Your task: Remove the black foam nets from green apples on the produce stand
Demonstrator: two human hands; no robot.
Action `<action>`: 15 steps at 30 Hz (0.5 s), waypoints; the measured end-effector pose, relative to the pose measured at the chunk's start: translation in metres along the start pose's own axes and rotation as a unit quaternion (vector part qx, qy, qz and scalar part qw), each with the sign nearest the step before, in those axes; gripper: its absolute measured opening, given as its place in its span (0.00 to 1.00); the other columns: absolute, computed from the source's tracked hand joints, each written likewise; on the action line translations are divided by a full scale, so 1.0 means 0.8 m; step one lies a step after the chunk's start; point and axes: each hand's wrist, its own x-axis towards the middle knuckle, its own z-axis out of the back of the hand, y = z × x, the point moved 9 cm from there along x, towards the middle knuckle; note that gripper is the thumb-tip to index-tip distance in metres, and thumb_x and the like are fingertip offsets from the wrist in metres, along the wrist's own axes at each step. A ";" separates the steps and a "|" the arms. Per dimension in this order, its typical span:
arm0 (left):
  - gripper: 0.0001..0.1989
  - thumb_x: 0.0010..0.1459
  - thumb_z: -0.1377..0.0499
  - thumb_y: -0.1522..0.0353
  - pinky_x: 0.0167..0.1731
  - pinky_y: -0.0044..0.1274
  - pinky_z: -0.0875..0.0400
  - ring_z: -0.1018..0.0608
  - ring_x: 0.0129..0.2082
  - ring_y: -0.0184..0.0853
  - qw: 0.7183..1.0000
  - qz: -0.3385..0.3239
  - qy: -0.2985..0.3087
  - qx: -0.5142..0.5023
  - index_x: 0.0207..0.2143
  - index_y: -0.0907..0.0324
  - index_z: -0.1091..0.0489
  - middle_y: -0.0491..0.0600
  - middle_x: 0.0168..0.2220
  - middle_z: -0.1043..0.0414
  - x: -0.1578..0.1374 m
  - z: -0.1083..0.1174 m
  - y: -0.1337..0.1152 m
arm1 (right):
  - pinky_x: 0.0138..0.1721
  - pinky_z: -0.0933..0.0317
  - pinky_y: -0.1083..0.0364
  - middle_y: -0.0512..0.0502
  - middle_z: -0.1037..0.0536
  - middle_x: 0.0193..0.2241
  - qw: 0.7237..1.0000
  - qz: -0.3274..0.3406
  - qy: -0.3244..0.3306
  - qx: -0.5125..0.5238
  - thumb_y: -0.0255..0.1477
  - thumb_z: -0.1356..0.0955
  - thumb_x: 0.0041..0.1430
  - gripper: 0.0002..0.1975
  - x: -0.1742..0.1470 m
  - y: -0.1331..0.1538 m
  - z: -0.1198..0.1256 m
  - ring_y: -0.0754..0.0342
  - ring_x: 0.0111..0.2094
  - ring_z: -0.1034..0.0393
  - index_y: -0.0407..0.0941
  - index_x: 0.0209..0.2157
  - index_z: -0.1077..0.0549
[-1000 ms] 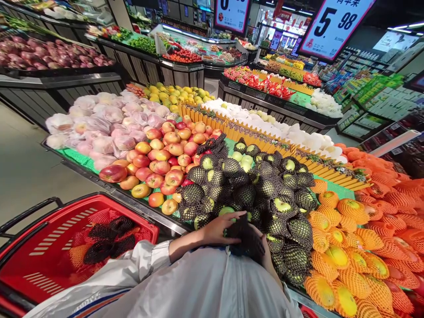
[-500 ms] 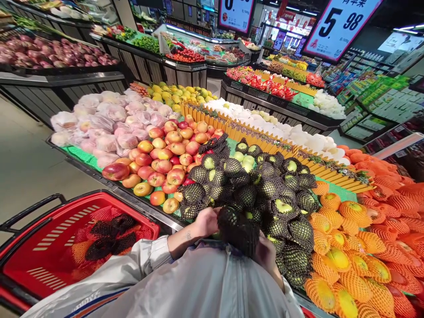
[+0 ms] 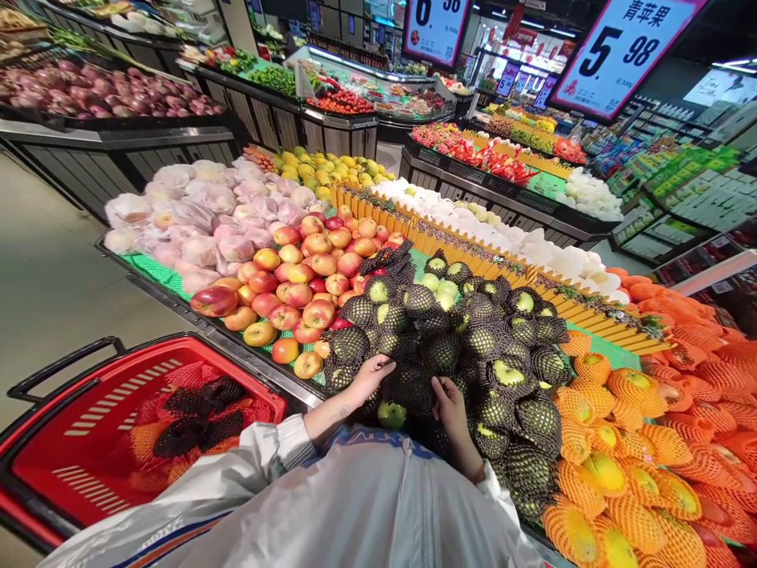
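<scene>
A black foam net sleeve (image 3: pixel 410 391) is stretched between my two hands, low over the pile of green apples. My left hand (image 3: pixel 371 379) pinches its left edge, fingers closed. On the other side, my right hand (image 3: pixel 452 410) grips the right edge between thumb and fingers. Just below the sleeve a bare green apple (image 3: pixel 391 414) shows, partly covered. Whether anything is inside the sleeve, I cannot tell. Around both hands lie several green apples in black nets (image 3: pixel 485 339).
Red-yellow apples (image 3: pixel 301 292) are heaped to the left, bagged pale fruit (image 3: pixel 201 205) beyond them. Orange-netted fruit (image 3: pixel 615 426) lies right. A red basket (image 3: pixel 112 426) with netted items stands at lower left. A yellow fence divider (image 3: pixel 461 244) runs behind; price signs (image 3: pixel 627 51) hang above.
The black-netted bundle held close to my body has moved forward over the pile. My hands are now further from my body, with the sleeve spread between them and a bare green apple visible below.
</scene>
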 end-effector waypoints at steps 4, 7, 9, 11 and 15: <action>0.08 0.56 0.41 0.62 0.37 0.27 0.33 0.28 0.31 0.36 0.997 -0.011 -0.035 0.066 0.31 0.57 0.34 0.45 0.26 0.31 0.006 -0.007 0.010 | 0.10 0.57 0.57 0.58 0.37 0.13 0.998 0.020 -0.014 -0.062 0.60 0.32 0.49 0.29 0.014 0.008 -0.007 0.60 0.10 0.47 0.46 0.28 0.30; 0.04 0.56 0.43 0.66 0.40 0.29 0.32 0.27 0.30 0.37 0.994 -0.026 -0.045 0.100 0.31 0.56 0.34 0.44 0.25 0.32 0.002 -0.012 0.004 | 0.11 0.56 0.57 0.55 0.37 0.13 0.995 0.042 -0.007 -0.095 0.60 0.34 0.51 0.30 0.009 0.015 -0.013 0.58 0.10 0.45 0.45 0.25 0.29; 0.05 0.58 0.45 0.65 0.41 0.31 0.31 0.26 0.31 0.38 0.993 -0.045 -0.041 0.105 0.31 0.56 0.34 0.46 0.26 0.31 -0.002 -0.015 -0.007 | 0.11 0.53 0.57 0.55 0.37 0.14 0.993 0.056 -0.008 -0.100 0.61 0.35 0.52 0.30 0.003 0.023 -0.014 0.58 0.11 0.44 0.45 0.24 0.30; 0.08 0.61 0.48 0.63 0.43 0.32 0.31 0.25 0.35 0.40 0.992 -0.069 -0.035 0.100 0.32 0.56 0.34 0.49 0.30 0.27 -0.007 -0.017 -0.021 | 0.11 0.51 0.58 0.56 0.39 0.17 0.993 0.065 -0.010 -0.094 0.61 0.36 0.53 0.30 -0.005 0.033 -0.014 0.59 0.13 0.45 0.46 0.26 0.31; 0.18 0.64 0.54 0.58 0.50 0.33 0.30 0.23 0.45 0.43 0.992 -0.104 -0.009 0.068 0.38 0.58 0.30 0.56 0.41 0.23 -0.021 -0.022 -0.041 | 0.12 0.49 0.60 0.58 0.43 0.21 0.996 0.083 -0.013 -0.032 0.57 0.35 0.57 0.26 -0.022 0.058 -0.017 0.60 0.17 0.46 0.47 0.30 0.33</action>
